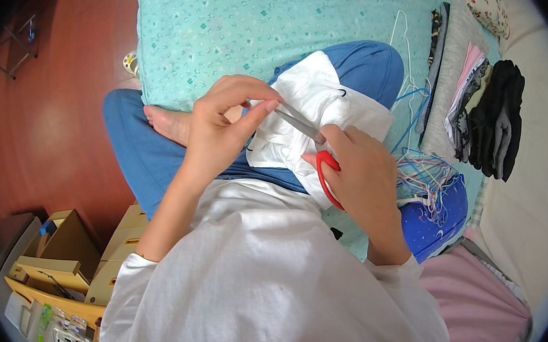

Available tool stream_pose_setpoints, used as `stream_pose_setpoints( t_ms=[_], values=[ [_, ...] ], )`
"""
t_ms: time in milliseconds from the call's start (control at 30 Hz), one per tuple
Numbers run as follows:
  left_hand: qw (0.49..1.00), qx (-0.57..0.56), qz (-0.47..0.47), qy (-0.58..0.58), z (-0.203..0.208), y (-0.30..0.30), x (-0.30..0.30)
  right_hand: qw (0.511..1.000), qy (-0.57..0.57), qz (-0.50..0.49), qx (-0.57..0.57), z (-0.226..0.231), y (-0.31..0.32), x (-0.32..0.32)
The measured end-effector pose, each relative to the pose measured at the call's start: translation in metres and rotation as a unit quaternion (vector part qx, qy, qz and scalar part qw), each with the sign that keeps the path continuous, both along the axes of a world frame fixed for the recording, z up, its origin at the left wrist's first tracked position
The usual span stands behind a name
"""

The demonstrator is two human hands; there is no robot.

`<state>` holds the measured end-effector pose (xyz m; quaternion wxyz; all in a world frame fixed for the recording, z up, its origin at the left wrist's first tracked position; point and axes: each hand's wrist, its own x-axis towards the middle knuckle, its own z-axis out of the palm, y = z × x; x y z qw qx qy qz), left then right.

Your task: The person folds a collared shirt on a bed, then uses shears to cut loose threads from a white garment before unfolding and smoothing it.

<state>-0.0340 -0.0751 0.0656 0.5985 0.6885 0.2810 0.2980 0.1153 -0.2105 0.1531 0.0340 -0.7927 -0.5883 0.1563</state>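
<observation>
Scissors (319, 150): red handles, grey blades. The blades point up and left across the white cloth, and the tips reach the left hand's fingertips.
White cloth (306, 114): bunched on the person's lap, over blue trouser legs, at the middle of the view.
Right hand (360, 177): curled tight around the red handles, with fingers through the loops. The forefinger lies along the top near the blades.
Left hand (218, 128): thumb and fingers pinched together on an edge of the white cloth, right at the blade tips. The other fingers are bent in, so the hand is nearly closed.
Bed cover (236, 20): turquoise with a small pattern, spread beyond the knees.
Wire hangers (421, 173): a tangled heap just right of the right hand, some white and some blue.
Folded clothes (475, 99): a stack in grey, pink and black, farther right on the bed.
Cardboard boxes (78, 257): on the floor at lower left, beside the person's left elbow.
</observation>
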Motion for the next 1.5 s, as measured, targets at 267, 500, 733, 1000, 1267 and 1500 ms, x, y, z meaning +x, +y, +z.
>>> stream_pose_setpoints(
  t_ms=[267,500,733,1000,1267,1500],
  values=[
    [0.990,-0.127,0.054,-0.009,-0.023,0.009,-0.007,0.993,-0.030,0.075,0.087,-0.011,0.001,0.016],
    [0.968,-0.247,0.053,-0.016,-0.049,0.014,-0.018,0.956,0.144,-0.212,0.145,-0.028,-0.001,0.029],
    [0.931,-0.204,0.292,-0.082,-0.068,0.095,-0.108,0.932,0.156,-0.287,0.157,-0.042,-0.012,0.048],
    [0.875,-0.085,0.469,0.086,-0.092,0.125,-0.198,0.875,0.235,-0.357,0.228,-0.050,-0.022,0.086],
    [0.951,-0.285,-0.074,0.091,-0.079,-0.007,-0.045,0.880,0.267,-0.321,0.225,-0.051,-0.017,0.068],
    [0.926,-0.312,-0.186,0.104,-0.073,-0.032,-0.027,0.906,0.268,-0.286,0.162,-0.046,-0.011,0.039]
  ],
)
